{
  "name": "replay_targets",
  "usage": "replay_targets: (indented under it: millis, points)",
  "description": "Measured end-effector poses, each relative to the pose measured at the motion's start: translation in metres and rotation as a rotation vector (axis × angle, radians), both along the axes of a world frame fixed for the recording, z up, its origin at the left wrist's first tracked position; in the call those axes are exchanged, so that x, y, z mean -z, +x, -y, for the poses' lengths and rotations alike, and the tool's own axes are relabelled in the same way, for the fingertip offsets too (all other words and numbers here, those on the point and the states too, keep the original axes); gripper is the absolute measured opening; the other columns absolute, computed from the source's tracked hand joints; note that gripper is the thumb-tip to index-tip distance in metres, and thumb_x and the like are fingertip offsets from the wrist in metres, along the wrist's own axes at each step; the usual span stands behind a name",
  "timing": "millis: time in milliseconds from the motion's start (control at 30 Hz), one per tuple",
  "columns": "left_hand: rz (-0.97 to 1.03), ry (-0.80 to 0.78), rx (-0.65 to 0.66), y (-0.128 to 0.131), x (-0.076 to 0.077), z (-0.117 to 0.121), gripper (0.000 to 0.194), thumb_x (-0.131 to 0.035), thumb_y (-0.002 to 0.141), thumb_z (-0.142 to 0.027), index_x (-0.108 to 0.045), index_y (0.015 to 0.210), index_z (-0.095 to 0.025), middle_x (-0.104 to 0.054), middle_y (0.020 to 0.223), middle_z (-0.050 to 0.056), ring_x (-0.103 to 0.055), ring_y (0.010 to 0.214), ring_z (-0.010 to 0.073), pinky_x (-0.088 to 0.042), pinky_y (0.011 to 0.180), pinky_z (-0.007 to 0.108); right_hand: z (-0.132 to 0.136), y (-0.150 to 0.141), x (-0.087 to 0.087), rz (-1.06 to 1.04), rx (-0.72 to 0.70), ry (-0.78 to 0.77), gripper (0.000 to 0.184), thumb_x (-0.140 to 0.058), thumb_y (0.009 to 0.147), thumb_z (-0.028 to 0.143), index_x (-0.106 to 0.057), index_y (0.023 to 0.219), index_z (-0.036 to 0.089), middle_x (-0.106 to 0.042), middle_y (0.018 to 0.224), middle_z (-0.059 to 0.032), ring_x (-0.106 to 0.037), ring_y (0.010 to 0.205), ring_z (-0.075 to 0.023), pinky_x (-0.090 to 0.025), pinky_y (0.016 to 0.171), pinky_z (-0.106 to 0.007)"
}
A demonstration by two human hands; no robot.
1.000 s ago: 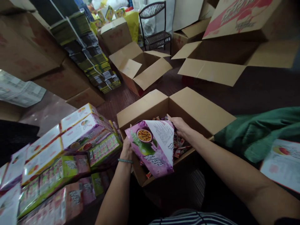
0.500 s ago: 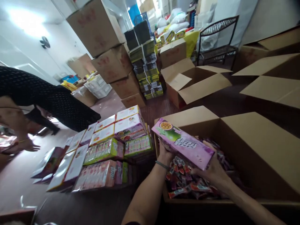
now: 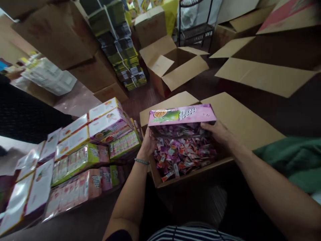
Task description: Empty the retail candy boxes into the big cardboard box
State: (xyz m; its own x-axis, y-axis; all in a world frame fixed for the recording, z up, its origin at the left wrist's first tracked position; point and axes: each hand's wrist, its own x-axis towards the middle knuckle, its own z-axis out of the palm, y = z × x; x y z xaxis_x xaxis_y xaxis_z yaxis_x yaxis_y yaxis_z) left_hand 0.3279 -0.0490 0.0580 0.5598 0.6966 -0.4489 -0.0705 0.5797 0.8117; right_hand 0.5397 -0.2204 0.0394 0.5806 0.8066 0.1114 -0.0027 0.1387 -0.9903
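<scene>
Between my two hands is a purple candy box (image 3: 198, 114) with a passion fruit picture and a clear front. My left hand (image 3: 148, 144) grips its left end, and my right hand (image 3: 217, 131) closes on its right end with the thumb at the lower edge. The box is held over an open cardboard carton (image 3: 153, 172). Loose small wrapped candies (image 3: 184, 152) in purple, red and orange fill the bottom of that carton. The fingers behind and under the box are hidden.
Stacked candy boxes (image 3: 72, 142) stand left of the carton. Farther back are stacked brown cartons (image 3: 60, 40), a strapped pile of flat packaging (image 3: 122, 50) and open cartons (image 3: 180, 63). Green cloth (image 3: 293, 164) lies at the right. A person's dark clothing (image 3: 27, 110) shows at left.
The candy box has turned from a slant to nearly level, its clear front now facing me. My view has swung right and down, and the other person's hand has left it.
</scene>
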Motion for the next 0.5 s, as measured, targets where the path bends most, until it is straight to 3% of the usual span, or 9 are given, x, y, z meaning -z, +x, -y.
replay_targets:
  millis: [133, 233, 400, 500]
  points:
    - [-0.054, 0.135, -0.013, 0.0011, 0.0028, 0.0020, 0.059, -0.025, 0.107, -0.060, -0.068, 0.131, -0.028, -0.074, 0.119, 0.007, -0.066, 0.110, 0.0239, -0.051, 0.086, 0.032, -0.0045, 0.0019, 0.0051, -0.028, -0.010, 0.037, 0.103, -0.091, 0.060, 0.070, -0.051, 0.143, 0.024, -0.061, 0.138, -0.0135, -0.056, 0.131, -0.0364, -0.047, 0.115, -0.055]
    - [-0.015, 0.186, 0.002, 0.0007, 0.0047, -0.0005, 0.055, -0.029, 0.106, -0.060, -0.066, 0.133, -0.030, -0.070, 0.130, 0.005, -0.064, 0.115, 0.0235, -0.051, 0.087, 0.031, -0.0052, 0.0036, 0.0075, -0.019, 0.036, 0.083, 0.096, -0.087, 0.064, 0.074, -0.055, 0.138, 0.022, -0.064, 0.133, -0.0151, -0.057, 0.129, -0.0375, -0.046, 0.114, -0.057]
    - [0.090, 0.198, 0.020, -0.0037, 0.0082, -0.0062, 0.060, -0.037, 0.101, -0.070, -0.066, 0.133, -0.028, -0.068, 0.132, 0.008, -0.065, 0.112, 0.0252, -0.053, 0.086, 0.034, -0.0040, 0.0065, 0.0097, 0.053, 0.017, 0.082, 0.091, -0.084, 0.070, 0.073, -0.054, 0.141, 0.024, -0.060, 0.139, -0.0132, -0.055, 0.132, -0.0359, -0.047, 0.115, -0.055]
    - [0.123, 0.235, 0.041, -0.0044, 0.0076, -0.0044, 0.055, -0.043, 0.100, -0.068, -0.068, 0.130, -0.028, -0.070, 0.129, 0.008, -0.064, 0.116, 0.0260, -0.054, 0.089, 0.035, -0.0019, 0.0070, 0.0086, 0.079, 0.128, 0.104, 0.089, -0.077, 0.075, 0.077, -0.052, 0.143, 0.025, -0.060, 0.140, -0.0124, -0.056, 0.132, -0.0340, -0.043, 0.119, -0.054]
